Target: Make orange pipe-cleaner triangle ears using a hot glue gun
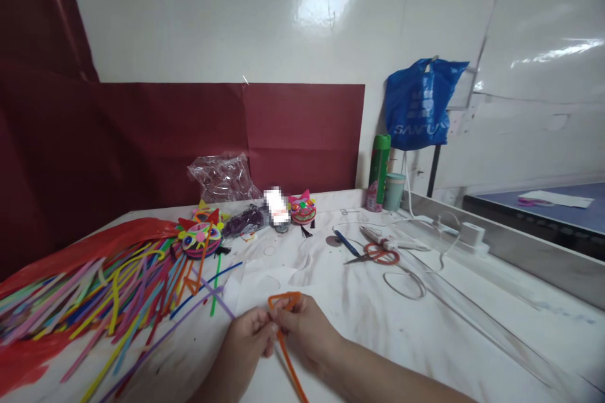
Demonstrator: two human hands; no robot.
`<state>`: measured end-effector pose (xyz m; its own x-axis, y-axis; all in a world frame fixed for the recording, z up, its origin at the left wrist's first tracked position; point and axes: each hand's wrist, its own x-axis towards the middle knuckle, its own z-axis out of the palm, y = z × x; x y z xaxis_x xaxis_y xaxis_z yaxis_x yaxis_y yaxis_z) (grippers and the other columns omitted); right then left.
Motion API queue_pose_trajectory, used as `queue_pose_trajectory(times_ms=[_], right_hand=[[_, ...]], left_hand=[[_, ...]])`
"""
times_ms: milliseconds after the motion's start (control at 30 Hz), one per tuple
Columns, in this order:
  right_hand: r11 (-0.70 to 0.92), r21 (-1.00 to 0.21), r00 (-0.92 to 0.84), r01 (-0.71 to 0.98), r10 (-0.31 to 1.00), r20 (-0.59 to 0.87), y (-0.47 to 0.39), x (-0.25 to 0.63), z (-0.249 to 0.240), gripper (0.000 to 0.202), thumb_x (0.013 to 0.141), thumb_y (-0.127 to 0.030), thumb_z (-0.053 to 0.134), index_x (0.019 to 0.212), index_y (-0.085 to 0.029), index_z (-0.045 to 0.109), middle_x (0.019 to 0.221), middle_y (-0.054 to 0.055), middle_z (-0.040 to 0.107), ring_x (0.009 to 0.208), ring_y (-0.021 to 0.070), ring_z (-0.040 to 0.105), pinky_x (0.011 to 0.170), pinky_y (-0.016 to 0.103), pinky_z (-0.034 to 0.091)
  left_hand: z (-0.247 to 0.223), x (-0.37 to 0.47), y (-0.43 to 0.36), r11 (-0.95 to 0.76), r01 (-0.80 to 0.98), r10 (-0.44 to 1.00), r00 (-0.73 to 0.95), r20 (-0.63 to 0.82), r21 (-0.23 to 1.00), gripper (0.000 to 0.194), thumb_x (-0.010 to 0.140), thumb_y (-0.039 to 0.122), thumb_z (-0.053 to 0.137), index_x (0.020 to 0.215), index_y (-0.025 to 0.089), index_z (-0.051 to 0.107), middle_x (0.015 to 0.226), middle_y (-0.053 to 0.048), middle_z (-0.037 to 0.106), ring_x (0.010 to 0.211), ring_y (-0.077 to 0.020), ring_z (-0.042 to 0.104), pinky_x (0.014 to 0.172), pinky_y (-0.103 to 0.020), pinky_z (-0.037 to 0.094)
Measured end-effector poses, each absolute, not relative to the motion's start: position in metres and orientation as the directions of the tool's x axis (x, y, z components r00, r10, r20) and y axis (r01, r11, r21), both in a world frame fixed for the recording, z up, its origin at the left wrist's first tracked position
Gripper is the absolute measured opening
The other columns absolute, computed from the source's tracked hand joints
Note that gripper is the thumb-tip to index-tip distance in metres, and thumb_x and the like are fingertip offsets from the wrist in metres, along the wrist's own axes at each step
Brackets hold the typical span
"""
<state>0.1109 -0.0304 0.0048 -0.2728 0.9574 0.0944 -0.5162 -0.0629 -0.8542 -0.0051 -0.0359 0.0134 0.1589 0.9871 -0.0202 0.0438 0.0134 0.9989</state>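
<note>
An orange pipe cleaner (pixel 292 370) is pinched between my two hands at the front middle of the table. Its upper end is bent into a small triangular loop, and a long straight tail runs down toward me. My left hand (pixel 253 335) has its thumb and fingers closed at the bend, touching my right hand. My right hand (pixel 309 327) grips the loop side, thumb on top. To the left lies a big spread of coloured pipe cleaners (pixel 108 296) on red plastic (pixel 94 239). Some fingertips are hidden behind the thumbs.
A decorated cat-face ornament (pixel 201 240) rests on the pile; another ornament (pixel 303 209) stands further back. Scissors (pixel 378 254), a blue pen-like tool (pixel 346 243) and a glue gun (pixel 392 241) with its cord lie at right. A green spray can (pixel 379 173) and cup (pixel 394 192) stand behind.
</note>
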Motion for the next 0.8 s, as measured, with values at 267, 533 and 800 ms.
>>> queue_pose_trajectory(times_ms=[267,533,800], right_hand=[[-0.087,-0.831,-0.269,-0.549,0.96,0.077,-0.034,0.11,0.013,0.027,0.055,-0.032,0.076,0.053,-0.013,0.055,0.04,-0.003,0.052,0.037,0.0089,0.047,0.042,0.021,0.032],[-0.091,-0.846,-0.226,-0.526,0.973,0.035,-0.033,0.113,0.011,0.029,0.053,-0.031,0.078,0.054,-0.012,0.056,0.042,-0.003,0.052,0.039,0.0059,0.041,0.045,0.02,0.026],[0.028,-0.932,0.037,-0.361,0.999,0.016,-0.01,0.135,0.042,0.028,0.066,-0.04,0.065,0.075,-0.015,0.056,0.06,-0.002,0.053,0.048,0.0074,0.046,0.048,0.021,0.037]], left_hand=[[0.016,-0.006,-0.041,-0.023,0.044,0.989,0.145,0.016,0.999,0.027,0.056,0.038,0.064,0.046,0.018,0.047,0.041,0.004,0.045,0.043,-0.009,0.038,0.047,-0.024,0.026],[0.002,-0.008,-0.039,0.089,-0.085,0.981,0.182,-0.072,0.992,0.03,0.06,0.044,0.064,0.058,0.015,0.055,0.039,0.004,0.046,0.037,-0.0069,0.032,0.043,-0.022,0.018],[0.017,-0.025,-0.028,0.038,-0.193,0.999,0.001,-0.038,0.98,0.026,0.054,0.038,0.073,0.062,0.017,0.062,0.044,0.004,0.048,0.044,-0.0095,0.039,0.046,-0.022,0.031]])
